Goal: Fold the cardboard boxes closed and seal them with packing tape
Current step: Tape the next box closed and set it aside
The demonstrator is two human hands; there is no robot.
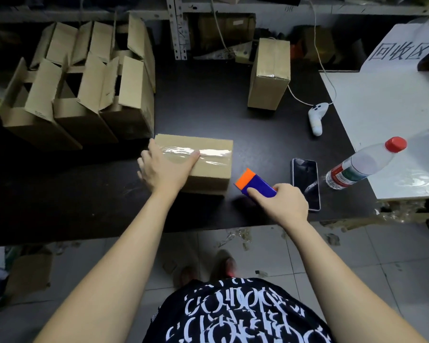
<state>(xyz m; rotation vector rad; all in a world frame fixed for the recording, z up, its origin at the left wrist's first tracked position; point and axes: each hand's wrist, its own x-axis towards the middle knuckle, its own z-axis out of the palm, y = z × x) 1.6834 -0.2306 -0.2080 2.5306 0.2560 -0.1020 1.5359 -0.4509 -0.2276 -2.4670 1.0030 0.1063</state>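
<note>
A closed cardboard box (208, 169) lies on the dark table, a strip of clear packing tape (216, 153) running along its top seam. My left hand (164, 167) rests on the box's left end, thumb stretched along the tape and fingers wrapped over the left edge. Just right of the box, my right hand (280, 201) grips a blue tape dispenser (255, 185) whose orange front points toward the box's lower right corner. A second taped box (269, 75) stands upright at the back of the table.
Several open cardboard boxes (79, 90) with raised flaps crowd the table's back left. A phone (305, 183) lies right of my right hand. A white controller (316, 117) on a cable and a red-capped plastic bottle (364, 164) sit further right, by a white surface (382, 100).
</note>
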